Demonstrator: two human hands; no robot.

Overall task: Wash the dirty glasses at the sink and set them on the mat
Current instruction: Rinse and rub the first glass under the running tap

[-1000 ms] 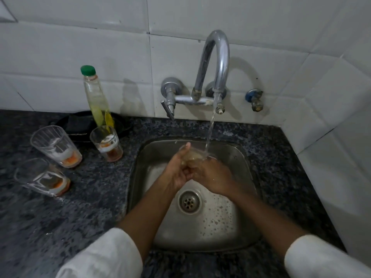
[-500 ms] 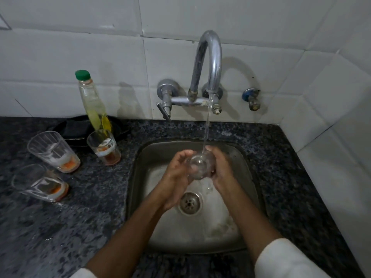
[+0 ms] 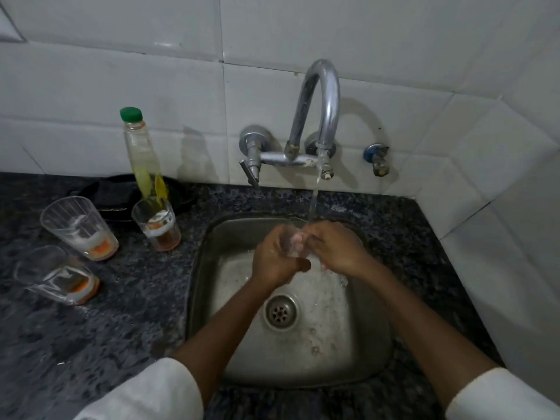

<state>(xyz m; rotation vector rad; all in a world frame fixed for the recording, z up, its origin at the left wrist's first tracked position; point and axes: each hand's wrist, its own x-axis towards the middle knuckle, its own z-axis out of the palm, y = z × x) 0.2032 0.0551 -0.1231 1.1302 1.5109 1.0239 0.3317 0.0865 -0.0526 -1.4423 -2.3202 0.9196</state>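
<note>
Over the sink, under running water: both hands work one clear drinking glass [image 3: 290, 241].
Counter: dark speckled granite counter [image 3: 121, 304], meeting white wall tiles at the back and right.
Sink: square stainless steel sink [image 3: 357, 344] set into the counter, wet, with a round drain strainer [image 3: 280, 312] at its middle.
Tap: curved chrome wall tap [image 3: 321, 110]; a thin stream falls from its spout onto the hands.
Left hand: left hand [image 3: 274, 257] wrapped round the clear drinking glass, fingers curled about its wall, thumb lying across toward the right hand.
Right hand: right hand [image 3: 336, 248] pressed to the glass from the right; fingers bent against or into it, which of the two cannot be told.
Bottle: tall clear plastic bottle with a green cap [image 3: 145, 153], yellowish liquid inside, upright at the wall.
Mat: dark mat [image 3: 115, 192] lying behind the bottle, largely hidden.
Dirty glasses: three on the counter left of the sink, each with orange residue at the base; large tumbler [image 3: 79, 228], small glass [image 3: 156, 223] just before the bottle, nearest tumbler [image 3: 57, 275].
</note>
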